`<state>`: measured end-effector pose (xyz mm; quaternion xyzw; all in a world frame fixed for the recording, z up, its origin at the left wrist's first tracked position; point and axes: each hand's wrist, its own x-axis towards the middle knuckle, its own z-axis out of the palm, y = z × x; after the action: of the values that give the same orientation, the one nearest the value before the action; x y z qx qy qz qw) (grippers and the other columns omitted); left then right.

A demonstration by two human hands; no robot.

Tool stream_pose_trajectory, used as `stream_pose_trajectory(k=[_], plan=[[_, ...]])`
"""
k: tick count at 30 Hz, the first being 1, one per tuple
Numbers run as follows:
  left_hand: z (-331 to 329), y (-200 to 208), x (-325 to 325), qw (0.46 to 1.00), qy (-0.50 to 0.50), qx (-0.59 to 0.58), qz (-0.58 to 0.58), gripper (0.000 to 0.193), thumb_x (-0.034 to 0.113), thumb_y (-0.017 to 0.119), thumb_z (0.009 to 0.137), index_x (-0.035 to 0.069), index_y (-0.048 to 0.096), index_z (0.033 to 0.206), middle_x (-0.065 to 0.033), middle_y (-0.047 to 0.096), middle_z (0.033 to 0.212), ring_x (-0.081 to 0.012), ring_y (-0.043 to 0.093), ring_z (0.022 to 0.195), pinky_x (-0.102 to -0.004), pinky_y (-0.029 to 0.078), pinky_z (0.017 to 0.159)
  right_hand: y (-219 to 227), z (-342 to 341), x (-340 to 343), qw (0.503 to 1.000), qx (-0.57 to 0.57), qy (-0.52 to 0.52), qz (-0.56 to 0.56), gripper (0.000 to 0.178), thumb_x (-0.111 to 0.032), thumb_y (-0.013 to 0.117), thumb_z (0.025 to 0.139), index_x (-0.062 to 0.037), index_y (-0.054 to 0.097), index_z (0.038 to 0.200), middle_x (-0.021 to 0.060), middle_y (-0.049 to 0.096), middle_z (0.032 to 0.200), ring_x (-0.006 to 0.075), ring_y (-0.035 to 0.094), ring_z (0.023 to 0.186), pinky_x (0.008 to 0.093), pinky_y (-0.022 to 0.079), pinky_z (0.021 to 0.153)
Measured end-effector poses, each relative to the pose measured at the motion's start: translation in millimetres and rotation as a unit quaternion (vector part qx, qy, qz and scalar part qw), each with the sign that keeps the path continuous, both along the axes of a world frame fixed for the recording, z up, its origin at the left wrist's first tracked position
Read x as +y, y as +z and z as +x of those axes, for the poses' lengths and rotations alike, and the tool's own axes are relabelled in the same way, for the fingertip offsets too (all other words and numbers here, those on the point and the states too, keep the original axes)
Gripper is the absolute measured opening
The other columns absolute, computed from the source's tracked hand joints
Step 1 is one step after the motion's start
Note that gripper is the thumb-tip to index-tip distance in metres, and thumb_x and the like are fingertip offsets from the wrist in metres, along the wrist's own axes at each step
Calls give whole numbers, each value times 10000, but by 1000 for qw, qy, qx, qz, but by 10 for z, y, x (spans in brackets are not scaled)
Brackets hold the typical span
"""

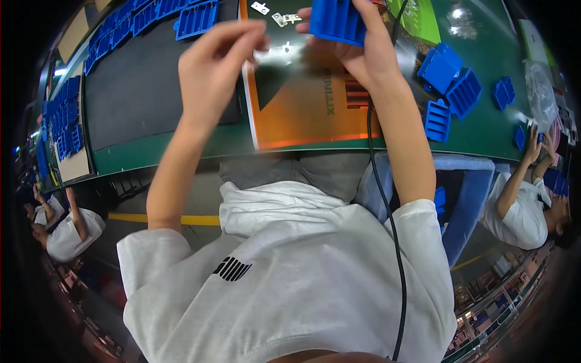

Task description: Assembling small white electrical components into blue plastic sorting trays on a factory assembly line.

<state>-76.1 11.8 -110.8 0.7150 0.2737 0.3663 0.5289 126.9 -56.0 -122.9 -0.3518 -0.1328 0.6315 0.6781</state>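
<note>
A blue plastic battery holder (340,24) with long parallel slots is in my right hand (370,57), at the far edge of the view; its top is cut off. My left hand (215,63) hovers to the left of it, over the edge of a dark mat. Its fingers are curled in with thumb and forefinger close together, smeared by motion, and anything between them is hidden. Small metal contact plates (283,20) lie on the table between my two hands, with one more metal plate (287,46) a little nearer.
Blue holders line the far and left edges of the dark mat (145,85). Several more blue holders (465,92) lie to my right. An orange sheet (302,115) covers the table before me. A black cable (387,212) crosses my front. Co-workers (514,202) sit at both sides.
</note>
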Motion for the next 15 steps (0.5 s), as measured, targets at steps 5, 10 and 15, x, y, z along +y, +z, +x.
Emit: stream_pose_trajectory(k=[5,10,15], plan=[[322,-82,266,988,-61,-74,-117,251,121,569,940,-66,622,1099,-135,682,926,-172,673,834,-259,542,761,-173,-107,-47,994,-81,-11,72,553,-470,404,969,14,527,1206,199,638,1097,287,635,1017,395,506,903],[355,-234,300,956,-71,-64,-277,260,132,594,928,-27,617,1133,-102,654,982,-136,639,842,-257,533,789,-166,-141,-69,995,-85,-44,-10,408,-415,580,913,-35,573,1062,63,640,970,121,630,876,269,514,796],[306,-318,316,939,-53,-78,-332,235,90,599,916,-35,608,1115,-116,654,1011,-158,654,885,-262,536,835,-200,-88,-44,992,-110,-51,-27,437,-379,544,936,19,546,1117,122,635,1012,191,648,912,333,544,799]])
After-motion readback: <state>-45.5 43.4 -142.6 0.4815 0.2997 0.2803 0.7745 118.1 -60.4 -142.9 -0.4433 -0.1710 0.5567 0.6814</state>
